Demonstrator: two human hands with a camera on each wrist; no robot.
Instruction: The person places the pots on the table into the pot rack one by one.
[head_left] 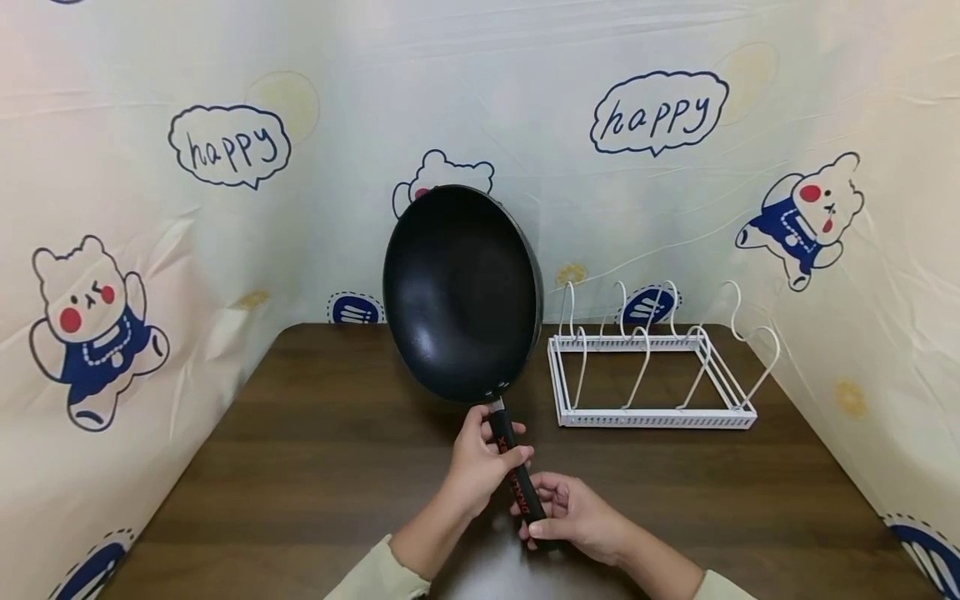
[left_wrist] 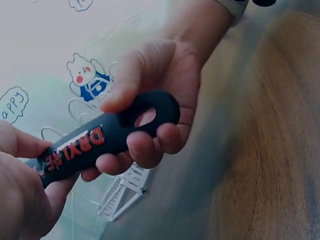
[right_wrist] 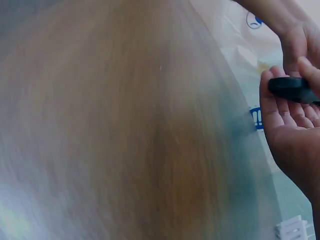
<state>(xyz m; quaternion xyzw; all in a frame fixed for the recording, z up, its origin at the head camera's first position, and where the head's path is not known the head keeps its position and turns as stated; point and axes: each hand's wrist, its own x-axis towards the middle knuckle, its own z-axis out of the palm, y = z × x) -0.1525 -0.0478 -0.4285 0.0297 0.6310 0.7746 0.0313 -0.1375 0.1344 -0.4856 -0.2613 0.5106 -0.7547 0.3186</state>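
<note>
A black wok (head_left: 461, 292) is held up above the table, its dark inside facing me and its long handle slanting down toward me. My left hand (head_left: 480, 462) grips the handle just below the bowl, thumb across the front. Lower down, my right hand (head_left: 577, 512) holds the handle's end between thumb and fingers. The left wrist view shows the black handle (left_wrist: 115, 127) with red lettering and a hanging hole, my right hand (left_wrist: 175, 75) wrapped around its end. In the right wrist view, the handle end (right_wrist: 290, 89) lies across the fingers of my right hand (right_wrist: 295, 140).
To the right of the wok, a white rack (head_left: 656, 419) with several upright curved wire dividers stands on the brown wooden table (head_left: 300, 467). A pale curtain (head_left: 480, 83) with cartoon bears and "happy" bubbles surrounds the table at the back and sides.
</note>
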